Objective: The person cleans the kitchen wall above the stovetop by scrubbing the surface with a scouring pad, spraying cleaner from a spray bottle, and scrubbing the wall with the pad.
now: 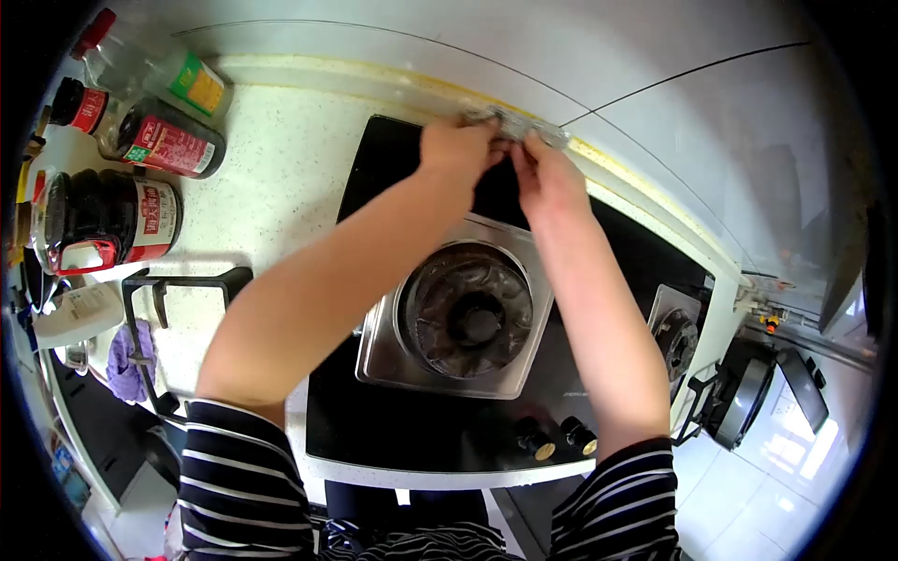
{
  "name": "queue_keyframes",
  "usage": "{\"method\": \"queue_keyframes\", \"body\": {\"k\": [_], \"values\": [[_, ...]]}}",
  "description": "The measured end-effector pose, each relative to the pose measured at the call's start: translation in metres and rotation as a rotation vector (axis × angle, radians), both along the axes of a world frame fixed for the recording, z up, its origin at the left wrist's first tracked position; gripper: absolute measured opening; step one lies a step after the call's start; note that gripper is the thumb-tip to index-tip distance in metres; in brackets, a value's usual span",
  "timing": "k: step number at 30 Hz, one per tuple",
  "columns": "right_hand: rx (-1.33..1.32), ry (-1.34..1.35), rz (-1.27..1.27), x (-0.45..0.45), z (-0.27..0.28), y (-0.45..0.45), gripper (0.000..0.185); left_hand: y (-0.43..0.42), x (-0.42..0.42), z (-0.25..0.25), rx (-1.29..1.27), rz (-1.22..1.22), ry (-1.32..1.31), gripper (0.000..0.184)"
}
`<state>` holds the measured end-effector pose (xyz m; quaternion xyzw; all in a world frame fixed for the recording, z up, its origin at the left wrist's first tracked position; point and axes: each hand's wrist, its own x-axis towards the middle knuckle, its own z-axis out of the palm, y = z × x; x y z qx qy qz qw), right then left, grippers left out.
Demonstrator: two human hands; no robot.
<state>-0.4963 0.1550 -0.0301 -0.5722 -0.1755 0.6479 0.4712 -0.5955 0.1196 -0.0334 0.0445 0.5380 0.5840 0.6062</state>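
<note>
Both my hands are stretched out to the back edge of the black glass gas stove (421, 430), close to the wall. My left hand (456, 148) is closed with its fingertips on a crinkled, shiny clear-silvery sheet (547, 134); whether it is foil or plastic film I cannot tell. Beside it, my right hand (554, 173) pinches the same sheet with thumb and fingers. The fingers partly cover the sheet, which lies along the raised back ledge. Below my forearms, the larger burner (479, 323) sits bare in its square metal plate (412, 374).
Sauce bottles (168, 140) and a large dark jug (112, 220) stand on the left of the speckled counter (281, 140). A black pot stand (201, 279) and a purple cloth (131, 360) lie nearby. Two knobs (557, 438) are at the stove's front; a smaller burner (675, 341) is at right.
</note>
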Motion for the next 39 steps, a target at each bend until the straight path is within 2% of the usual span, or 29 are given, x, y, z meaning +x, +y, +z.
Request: {"method": "queue_keyframes", "body": {"k": [3, 6, 9, 11, 15, 19, 22, 26, 30, 35, 36, 39], "values": [[-0.046, 0.035, 0.031, -0.016, 0.004, -0.003, 0.029, -0.007, -0.014, -0.001, 0.036, 0.037, 0.045, 0.025], [-0.038, 0.084, 0.022, 0.001, 0.002, 0.000, 0.029, -0.002, 0.007, 0.006, 0.008, 0.085, 0.082, 0.025], [0.029, 0.056, 0.006, 0.041, -0.012, 0.011, 0.025, 0.008, 0.034, 0.007, -0.009, 0.037, 0.001, 0.024], [0.001, -0.013, 0.047, 0.057, -0.014, 0.017, 0.024, 0.013, 0.043, -0.002, -0.006, -0.034, 0.036, 0.024], [0.030, 0.009, -0.026, 0.029, -0.007, 0.006, 0.025, 0.008, 0.026, -0.001, 0.010, 0.101, -0.072, 0.019], [-0.010, 0.046, 0.034, -0.007, -0.001, -0.001, 0.028, -0.004, -0.004, -0.001, 0.048, 0.139, -0.026, 0.019], [-0.055, 0.084, 0.054, 0.004, 0.000, 0.005, 0.026, 0.000, 0.011, 0.010, -0.022, 0.154, -0.020, 0.023], [-0.004, 0.121, 0.054, 0.067, -0.014, 0.022, 0.017, 0.018, 0.051, 0.008, -0.041, 0.045, -0.152, 0.020], [-0.041, -0.048, -0.008, 0.109, -0.004, 0.030, 0.009, 0.033, 0.091, 0.011, -0.105, -0.055, -0.172, 0.018], [0.027, -0.055, -0.072, 0.087, -0.011, 0.024, 0.011, 0.027, 0.076, 0.007, -0.071, -0.037, -0.208, 0.018], [-0.005, -0.031, -0.085, 0.075, -0.008, 0.020, 0.019, 0.023, 0.068, 0.006, -0.073, -0.022, -0.184, 0.018], [-0.004, -0.007, -0.065, 0.040, -0.001, 0.009, 0.022, 0.013, 0.043, 0.001, -0.010, 0.035, -0.075, 0.019]]}}
